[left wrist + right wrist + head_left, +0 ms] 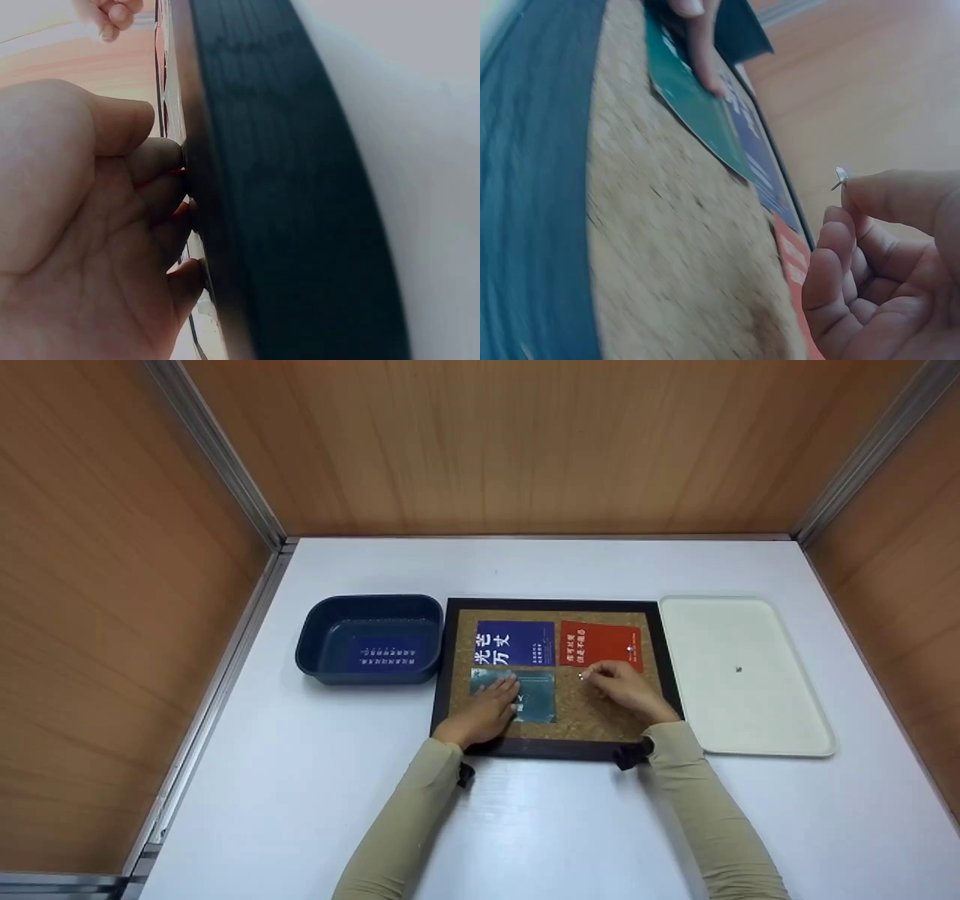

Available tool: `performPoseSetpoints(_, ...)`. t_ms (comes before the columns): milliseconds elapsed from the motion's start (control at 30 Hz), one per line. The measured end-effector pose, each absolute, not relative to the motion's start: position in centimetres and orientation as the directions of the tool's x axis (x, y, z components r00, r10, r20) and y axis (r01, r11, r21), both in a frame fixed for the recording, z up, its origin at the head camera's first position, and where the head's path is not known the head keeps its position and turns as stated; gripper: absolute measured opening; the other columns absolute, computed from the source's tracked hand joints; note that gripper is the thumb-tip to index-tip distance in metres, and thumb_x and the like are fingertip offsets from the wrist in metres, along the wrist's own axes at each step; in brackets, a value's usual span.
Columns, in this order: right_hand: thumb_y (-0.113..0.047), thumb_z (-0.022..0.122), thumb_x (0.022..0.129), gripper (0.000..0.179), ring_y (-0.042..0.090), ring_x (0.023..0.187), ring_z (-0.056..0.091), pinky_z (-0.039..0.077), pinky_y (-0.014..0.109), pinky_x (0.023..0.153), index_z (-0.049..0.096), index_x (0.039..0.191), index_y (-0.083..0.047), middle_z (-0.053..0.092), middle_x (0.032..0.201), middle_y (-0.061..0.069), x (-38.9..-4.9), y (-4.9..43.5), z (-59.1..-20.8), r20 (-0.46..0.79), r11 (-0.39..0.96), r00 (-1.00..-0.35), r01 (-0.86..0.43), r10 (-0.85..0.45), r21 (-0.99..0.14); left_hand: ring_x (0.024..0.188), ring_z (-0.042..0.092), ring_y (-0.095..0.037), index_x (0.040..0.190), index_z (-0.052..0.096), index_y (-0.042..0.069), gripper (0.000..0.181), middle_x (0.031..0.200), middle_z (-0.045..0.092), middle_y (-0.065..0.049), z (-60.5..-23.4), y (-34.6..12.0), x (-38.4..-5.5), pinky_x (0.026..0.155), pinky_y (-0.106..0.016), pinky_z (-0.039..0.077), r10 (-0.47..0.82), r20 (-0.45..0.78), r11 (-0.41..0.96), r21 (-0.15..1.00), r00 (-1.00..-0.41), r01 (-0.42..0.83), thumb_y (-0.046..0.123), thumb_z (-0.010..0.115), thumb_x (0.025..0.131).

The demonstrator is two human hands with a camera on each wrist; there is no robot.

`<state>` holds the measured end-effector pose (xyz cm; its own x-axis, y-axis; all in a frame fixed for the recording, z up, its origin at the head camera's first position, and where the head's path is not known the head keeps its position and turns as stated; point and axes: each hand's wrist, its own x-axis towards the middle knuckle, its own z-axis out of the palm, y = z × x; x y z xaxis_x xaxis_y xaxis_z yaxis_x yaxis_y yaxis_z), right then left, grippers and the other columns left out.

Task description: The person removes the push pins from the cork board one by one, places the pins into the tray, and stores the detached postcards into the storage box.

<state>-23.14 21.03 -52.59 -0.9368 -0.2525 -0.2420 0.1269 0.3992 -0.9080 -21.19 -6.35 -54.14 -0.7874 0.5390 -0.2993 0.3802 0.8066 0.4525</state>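
My left hand [484, 712] presses a teal-green card [536, 697] flat against the lower left of a cork board [600, 720], fingers spread over the card's left half. In the left wrist view its fingertips [196, 274] touch down just past the board's dark frame [285, 180]. My right hand [622, 686] pinches a small metal thumbtack [841, 175] between thumb and forefinger, above the cork to the right of the green card. Directly above these lie a blue-purple card [525, 641] and a red card [600, 641], which has a shiny tack [630, 648] near its right side.
Left of the board stands a dark blue basin [315, 656] with another blue card [386, 655] inside. A pale tray [765, 712] lies against the board's right side, with one tiny metal tack [739, 669] on it. Wooden panels [525, 450] surround the white table [247, 780].
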Motion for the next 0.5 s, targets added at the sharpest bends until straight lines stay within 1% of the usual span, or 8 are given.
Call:
performPoseSetpoints(67, -0.01, 0.051, 0.098, 0.027, 0.013, 0.074, 0.053, 0.047, 0.025, 0.065, 0.06, 0.108, 0.013, 0.06, 0.085, 0.006, -23.5, 22.0, -53.0, -0.236, 0.412, -0.942, 0.122, -0.238, -0.903, 0.15, 0.012, -0.022, 0.153, 0.022, 0.01, 0.051, 0.161, 0.015, -0.003, -54.2, -6.3, -21.2, 0.122, -0.044, 0.013, 0.538, -0.297, 0.804, 0.461, -0.789, 0.376, 0.028, 0.03, 0.106)
performPoseSetpoints(100, -0.011, 0.05, 0.098, 0.027, 0.013, 0.075, 0.053, 0.047, 0.027, 0.066, 0.059, 0.109, 0.013, 0.059, 0.086, 0.006, -23.6, 22.4, -52.9, -0.232, 0.413, -0.944, 0.12, -0.233, -0.903, 0.15, 0.012, -0.022, 0.153, 0.022, 0.01, 0.051, 0.161, 0.015, -0.003, -54.2, -6.3, -21.2, 0.122, -0.044, 0.013, 0.538, -0.297, 0.802, 0.467, -0.789, 0.372, 0.028, 0.03, 0.106)
performPoseSetpoints(200, -0.013, 0.05, 0.099, 0.029, 0.017, 0.079, 0.053, 0.048, 0.03, 0.07, 0.059, 0.111, 0.012, 0.06, 0.09, 0.009, -23.6, 23.7, -52.7, -0.223, 0.428, -0.953, 0.117, -0.205, -0.896, 0.15, 0.012, -0.022, 0.153, 0.022, 0.01, 0.051, 0.161, 0.015, -0.003, -54.2, -6.4, -21.2, 0.122, -0.045, 0.013, 0.54, -0.297, 0.801, 0.468, -0.788, 0.372, 0.028, 0.031, 0.106)
performPoseSetpoints(300, -0.019, 0.051, 0.1, 0.032, 0.021, 0.083, 0.054, 0.048, 0.031, 0.073, 0.061, 0.112, 0.008, 0.06, 0.095, 0.012, -23.4, 25.0, -52.3, -0.211, 0.438, -0.962, 0.117, -0.173, -0.891, 0.15, 0.012, -0.022, 0.153, 0.022, 0.01, 0.051, 0.161, 0.015, -0.004, -54.3, -6.4, -21.3, 0.122, -0.045, 0.013, 0.543, -0.296, 0.798, 0.474, -0.786, 0.373, 0.028, 0.03, 0.106)
performPoseSetpoints(400, -0.026, 0.052, 0.099, 0.036, 0.021, 0.088, 0.055, 0.049, 0.032, 0.077, 0.061, 0.114, 0.006, 0.061, 0.101, 0.01, -23.1, 26.3, -51.8, -0.213, 0.448, -0.967, 0.131, -0.137, -0.884, 0.15, 0.012, -0.022, 0.153, 0.022, 0.009, 0.051, 0.161, 0.015, -0.004, -54.3, -6.4, -21.3, 0.122, -0.044, 0.012, 0.546, -0.296, 0.796, 0.476, -0.784, 0.375, 0.028, 0.03, 0.106)
performPoseSetpoints(500, -0.03, 0.054, 0.099, 0.042, 0.017, 0.088, 0.055, 0.049, 0.031, 0.079, 0.058, 0.115, 0.008, 0.061, 0.1, 0.006, -23.0, 27.7, -51.3, -0.203, 0.436, -0.973, 0.137, -0.108, -0.89, 0.15, 0.011, -0.022, 0.153, 0.022, 0.009, 0.051, 0.161, 0.014, -0.004, -54.2, -6.4, -21.4, 0.122, -0.044, 0.012, 0.549, -0.296, 0.794, 0.477, -0.782, 0.376, 0.028, 0.03, 0.106)
